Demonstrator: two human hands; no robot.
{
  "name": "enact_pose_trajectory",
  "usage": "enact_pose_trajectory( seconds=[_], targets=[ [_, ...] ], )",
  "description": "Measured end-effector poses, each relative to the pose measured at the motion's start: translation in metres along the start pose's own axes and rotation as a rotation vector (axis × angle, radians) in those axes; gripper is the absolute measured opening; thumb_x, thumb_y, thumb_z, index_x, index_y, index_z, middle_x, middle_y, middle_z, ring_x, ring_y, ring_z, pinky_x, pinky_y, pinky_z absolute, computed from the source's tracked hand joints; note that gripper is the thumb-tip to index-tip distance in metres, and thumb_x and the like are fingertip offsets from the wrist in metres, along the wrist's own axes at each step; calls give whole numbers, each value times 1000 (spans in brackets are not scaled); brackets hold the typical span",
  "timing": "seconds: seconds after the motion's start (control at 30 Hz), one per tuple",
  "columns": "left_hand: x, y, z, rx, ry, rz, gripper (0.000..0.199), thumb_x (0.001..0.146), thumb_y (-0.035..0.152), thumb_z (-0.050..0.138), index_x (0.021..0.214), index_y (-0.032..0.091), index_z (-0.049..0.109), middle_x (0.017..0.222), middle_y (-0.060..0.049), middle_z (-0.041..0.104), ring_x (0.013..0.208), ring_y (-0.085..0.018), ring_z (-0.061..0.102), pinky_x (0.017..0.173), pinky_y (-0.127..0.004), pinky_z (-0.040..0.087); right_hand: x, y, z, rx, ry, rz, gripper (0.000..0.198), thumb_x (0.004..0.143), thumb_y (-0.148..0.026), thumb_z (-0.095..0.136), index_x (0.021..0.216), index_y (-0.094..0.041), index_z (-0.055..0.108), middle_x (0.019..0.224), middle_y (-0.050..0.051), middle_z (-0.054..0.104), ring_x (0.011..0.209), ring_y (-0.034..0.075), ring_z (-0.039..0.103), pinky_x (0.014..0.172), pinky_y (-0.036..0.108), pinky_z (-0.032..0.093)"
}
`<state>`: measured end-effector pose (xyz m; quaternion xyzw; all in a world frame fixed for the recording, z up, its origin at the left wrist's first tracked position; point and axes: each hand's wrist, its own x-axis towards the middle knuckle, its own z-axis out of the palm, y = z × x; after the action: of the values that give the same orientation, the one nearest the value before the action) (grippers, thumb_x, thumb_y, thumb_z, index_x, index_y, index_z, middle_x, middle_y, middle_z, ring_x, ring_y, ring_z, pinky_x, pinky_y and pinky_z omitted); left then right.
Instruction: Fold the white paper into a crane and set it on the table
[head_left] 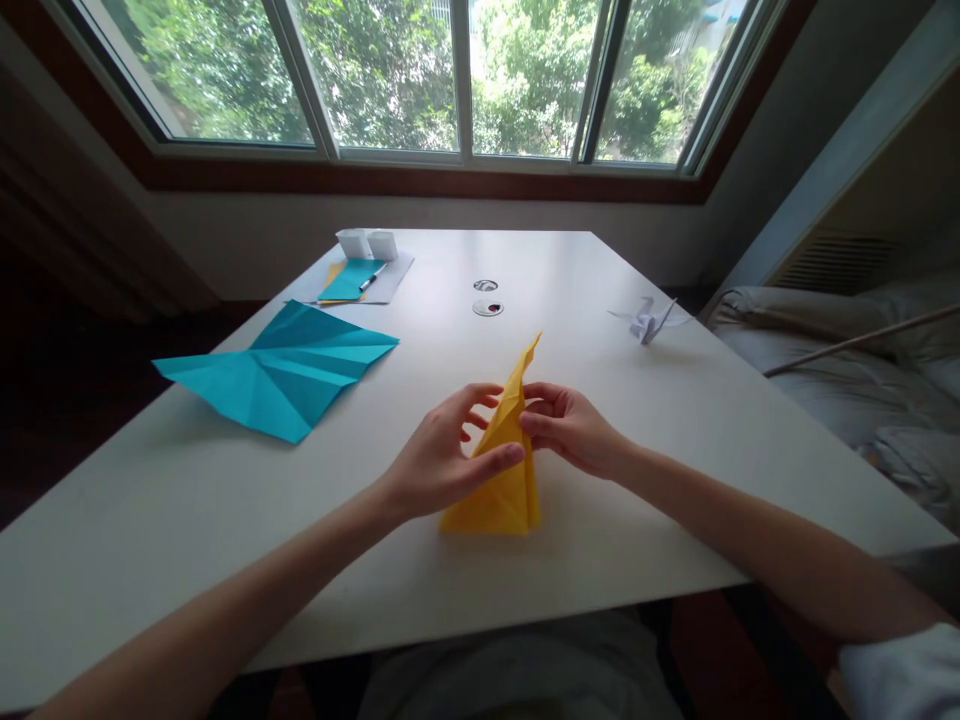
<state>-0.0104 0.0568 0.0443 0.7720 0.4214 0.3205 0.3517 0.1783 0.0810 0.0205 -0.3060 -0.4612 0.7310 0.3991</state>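
yellow folded paper [504, 480] | tall narrow point, upright | on table, front-centre

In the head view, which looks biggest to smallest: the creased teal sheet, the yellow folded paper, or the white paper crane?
1. Teal sheet
2. Yellow folded paper
3. White paper crane, though it sits farther away, so its true size is unsure.

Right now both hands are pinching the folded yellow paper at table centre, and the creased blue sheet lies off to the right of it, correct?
Not quite. In the head view the left hand and right hand do pinch the folded yellow paper, but the creased blue sheet lies to its left, not its right.
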Motion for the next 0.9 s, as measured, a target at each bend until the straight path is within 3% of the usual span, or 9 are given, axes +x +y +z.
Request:
enact_pose_trajectory(
  seconds=[0.13, 0.27, 0.47, 0.57, 0.67, 0.73, 0.9],
  targets=[
    [-4, 10, 3, -179, -42, -11, 54, 72, 36, 66, 120, 24, 44, 115, -8, 57, 94, -22, 59, 76, -32, 51, -1, 3, 4, 35, -9, -17, 31, 62, -24, 76, 89, -18, 62, 76, 0, 67, 68, 11, 64, 63, 24, 52],
    [-1, 11, 2, -468, -75, -145, 47, 73, 34, 65, 115, 22, 48, 110, -7, 60, 95, -21, 60, 78, -32, 50, 0, 2, 4, -9, -9, 16, 30, 62, -24, 76, 89, -17, 64, 79, 1, 67, 67, 11, 62, 60, 22, 51],
    [11, -13, -14, -662, 41, -456, 27, 68, 24, 66, 93, 19, 58, 92, -3, 67, 79, -18, 64, 67, -27, 51, 2, -11, -10, -16, 101, 79, 30, 60, -20, 76, 87, -20, 64, 81, -2, 66, 70, 9, 61, 62, 21, 50],
    [15, -27, -23, -663, 103, -503, 22, 65, 21, 67, 85, 18, 60, 84, -2, 67, 73, -17, 64, 65, -26, 51, 2, -21, -22, -111, 95, 73, 31, 63, -22, 74, 92, -20, 62, 80, -1, 66, 73, 11, 62, 62, 22, 50],
    [17, -36, -31, -587, 147, -516, 23, 62, 21, 69, 83, 18, 60, 83, -2, 65, 77, -16, 63, 65, -24, 50, 2, -31, -37, -273, 84, 79, 35, 66, -25, 72, 98, -20, 59, 83, 1, 67, 74, 13, 62, 63, 24, 51],
    [18, -41, -37, -463, 168, -517, 32, 62, 22, 69, 91, 18, 58, 84, -2, 64, 78, -16, 62, 64, -24, 50, 2, -36, -48, -411, 129, 93, 40, 69, -26, 69, 105, -20, 55, 82, 1, 67, 72, 12, 62, 60, 23, 50],
    [16, -52, -51, 106, 148, -327, 69, 63, 29, 66, 127, 23, 40, 70, 2, 59, 65, -17, 58, 56, -26, 46, 2, -35, -69, -770, 232, 112, 70, 68, -22, 68, 129, -18, 35, 63, -3, 62, 55, 11, 55, 47, 20, 41]
  ],
)
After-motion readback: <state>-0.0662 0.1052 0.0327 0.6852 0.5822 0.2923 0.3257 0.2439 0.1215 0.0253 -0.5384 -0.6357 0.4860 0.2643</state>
